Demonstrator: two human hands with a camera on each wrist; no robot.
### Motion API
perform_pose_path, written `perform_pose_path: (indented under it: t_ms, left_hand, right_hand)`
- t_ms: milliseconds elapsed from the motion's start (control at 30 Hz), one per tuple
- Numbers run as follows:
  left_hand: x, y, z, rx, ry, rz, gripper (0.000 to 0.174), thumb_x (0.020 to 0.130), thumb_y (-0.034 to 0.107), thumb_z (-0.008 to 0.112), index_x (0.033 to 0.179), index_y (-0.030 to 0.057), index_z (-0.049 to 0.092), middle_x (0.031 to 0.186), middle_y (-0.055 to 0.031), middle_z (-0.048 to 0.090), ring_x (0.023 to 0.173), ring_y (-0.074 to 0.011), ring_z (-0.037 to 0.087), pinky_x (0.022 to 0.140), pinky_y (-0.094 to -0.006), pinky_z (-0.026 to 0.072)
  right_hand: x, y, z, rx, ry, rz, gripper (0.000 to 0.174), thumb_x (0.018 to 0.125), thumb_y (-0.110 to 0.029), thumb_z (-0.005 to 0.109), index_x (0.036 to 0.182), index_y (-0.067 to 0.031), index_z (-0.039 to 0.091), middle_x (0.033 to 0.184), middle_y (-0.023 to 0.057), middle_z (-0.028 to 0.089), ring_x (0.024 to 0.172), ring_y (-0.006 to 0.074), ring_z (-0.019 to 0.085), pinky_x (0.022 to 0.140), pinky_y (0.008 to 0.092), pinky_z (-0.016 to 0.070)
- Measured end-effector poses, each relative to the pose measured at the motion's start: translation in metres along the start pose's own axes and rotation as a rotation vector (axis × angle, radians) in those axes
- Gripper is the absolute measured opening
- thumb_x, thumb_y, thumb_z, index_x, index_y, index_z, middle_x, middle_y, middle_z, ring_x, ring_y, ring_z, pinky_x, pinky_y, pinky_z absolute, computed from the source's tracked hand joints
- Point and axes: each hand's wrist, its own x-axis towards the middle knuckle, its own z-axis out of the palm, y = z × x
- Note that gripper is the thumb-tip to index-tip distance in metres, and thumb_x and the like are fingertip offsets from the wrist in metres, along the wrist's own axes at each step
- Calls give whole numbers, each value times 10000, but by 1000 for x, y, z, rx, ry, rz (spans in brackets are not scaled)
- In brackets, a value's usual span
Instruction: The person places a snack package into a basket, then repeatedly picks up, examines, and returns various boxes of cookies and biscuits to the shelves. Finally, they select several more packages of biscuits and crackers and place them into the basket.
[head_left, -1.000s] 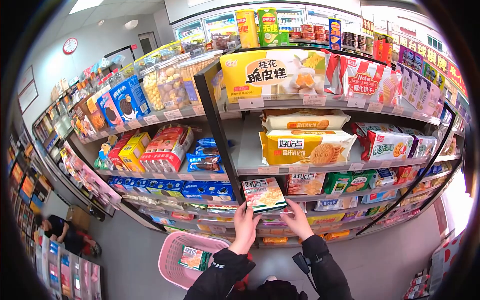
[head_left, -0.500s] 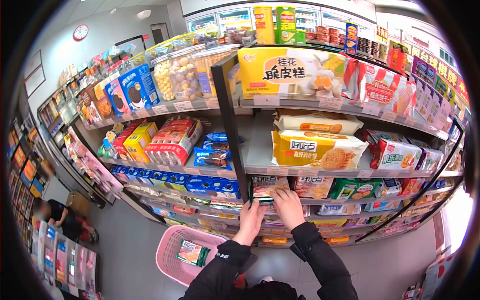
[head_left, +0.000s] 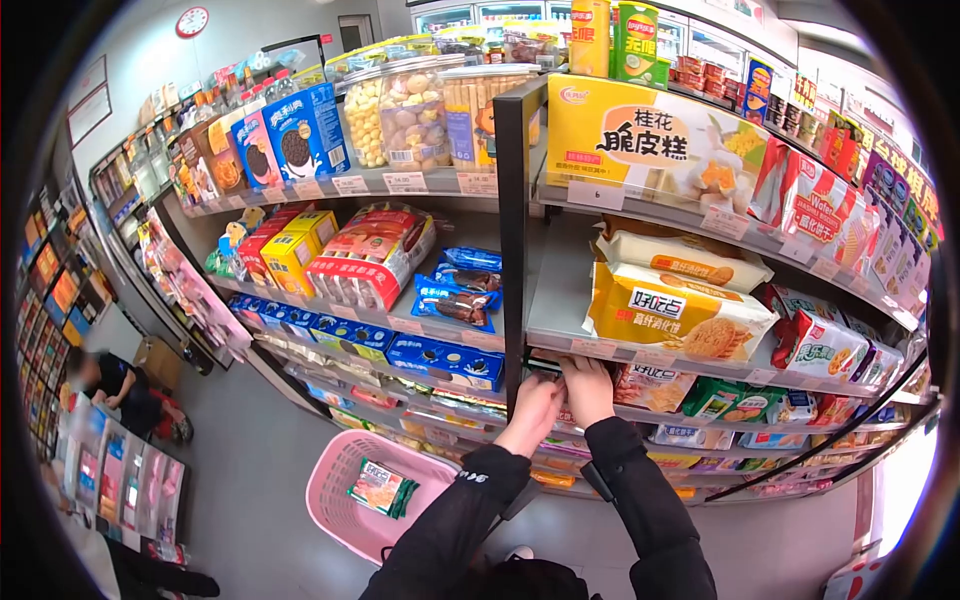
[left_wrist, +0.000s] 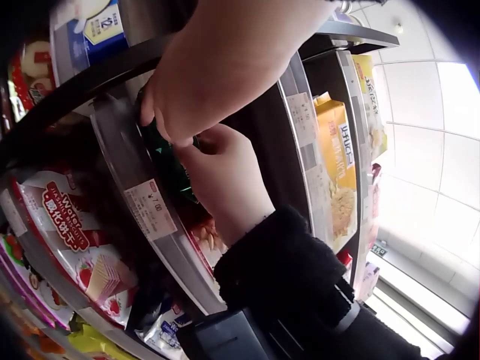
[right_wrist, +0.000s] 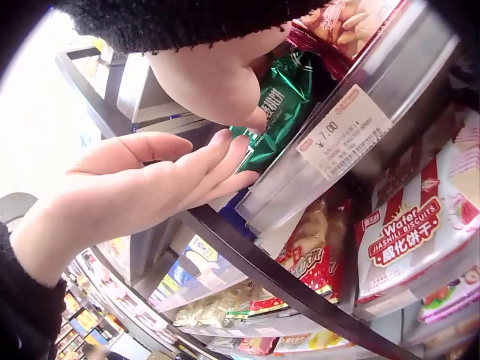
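Observation:
A green biscuit package (right_wrist: 283,101) lies in the shelf above a ¥7.00 price tag (right_wrist: 345,133), mostly covered in the head view. My right hand (head_left: 588,388) reaches over it; in the right wrist view the thumb of that right hand (right_wrist: 214,79) lies against its front, and its other fingers are largely hidden. My left hand (head_left: 535,412) is beside it; in that same view the left hand (right_wrist: 135,176) has extended fingers, with fingertips at the package's end and the shelf edge. Both hands nearly meet in the left wrist view, left hand (left_wrist: 225,67) above right hand (left_wrist: 229,176).
A pink basket (head_left: 325,490) stands on the floor, holding green-edged packages (head_left: 382,488). A black shelf post (head_left: 511,240) rises just left of my hands. Yellow biscuit packs (head_left: 680,315) lie on the shelf above. A seated person (head_left: 115,385) is at the far left.
The package went from in front of the shelf into it, both hands following. My right hand moved from the package's side to over it. The head view has shifted, sending the shelves rightward.

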Motion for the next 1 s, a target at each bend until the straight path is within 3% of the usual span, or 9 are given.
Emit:
perform_pose_path:
  t_ms: [133, 200, 367, 500, 600, 667, 833, 900, 1000]
  left_hand:
    - [15, -1, 0, -3, 18, -5, 383, 647, -132, 355, 1009, -9, 393, 961, -131, 452, 883, -233, 486, 805, -327, 413]
    - [15, -2, 2, -24, 27, -4, 407, 643, -131, 341, 1038, -35, 358, 968, -148, 458, 917, -261, 481, 787, -328, 425]
    - [-7, -10, 2, 139, 95, 124, 596, 702, -125, 353, 1268, -84, 171, 1217, -221, 337, 1085, -260, 408, 968, -329, 314]
    - [-78, 4, -11, 325, -68, 83, 437, 796, -36, 389, 1224, -39, 305, 1193, -170, 405, 1062, -218, 457, 917, -314, 369]
    - [-123, 24, -58, 474, -156, -74, 315, 814, -6, 381, 1122, -13, 444, 990, -111, 560, 903, -185, 550, 814, -296, 430]
    - [-149, 34, -95, 645, -77, -115, 283, 821, 12, 388, 1090, -8, 473, 954, -104, 573, 873, -169, 555, 790, -280, 433]
    - [-205, 47, -208, 840, 164, -124, 254, 830, 34, 418, 1073, -13, 474, 937, -98, 568, 841, -161, 560, 718, -263, 457]
    - [-221, 58, -238, 852, 301, -341, 257, 805, 36, 427, 1046, -16, 496, 945, -112, 569, 809, -157, 564, 717, -257, 458]
    - [-236, 73, -280, 831, 388, -455, 278, 799, 60, 433, 1063, -9, 488, 959, -120, 565, 801, -160, 568, 698, -252, 461]
  right_hand:
    - [3, 4, 12, -22, -101, 41, 333, 690, -89, 489, 1017, -60, 543, 978, 112, 551, 922, 280, 521, 771, 353, 439]
    - [5, 5, 14, -23, -120, 54, 342, 688, -88, 490, 1025, -52, 538, 993, 119, 549, 936, 285, 520, 773, 350, 445]
    - [2, 0, 5, -12, -150, 62, 369, 691, -61, 477, 1055, -4, 502, 1047, 160, 523, 977, 301, 505, 806, 357, 434]
    - [-26, -30, -31, 249, -85, 49, 382, 683, 36, 464, 1065, 23, 473, 1134, 191, 461, 1049, 335, 444, 881, 368, 380]
    - [-66, -60, -45, 538, -147, 141, 348, 710, 52, 480, 1053, -7, 498, 1126, 177, 470, 1045, 338, 448, 881, 374, 373]
    - [-100, -79, -36, 598, -228, 192, 320, 728, 36, 495, 1044, -15, 508, 1121, 174, 475, 1035, 340, 455, 881, 372, 374]
    - [-152, -131, -3, 738, -496, 165, 289, 719, -20, 522, 1007, -13, 514, 1065, 173, 501, 1002, 334, 473, 853, 380, 392]
    - [-155, -153, 11, 730, -535, 152, 286, 718, -21, 521, 1003, -11, 515, 1050, 172, 507, 992, 330, 478, 845, 380, 397]
    - [-157, -190, 35, 791, -609, 155, 290, 714, -18, 516, 1003, -2, 513, 1012, 174, 521, 951, 330, 498, 820, 373, 411]
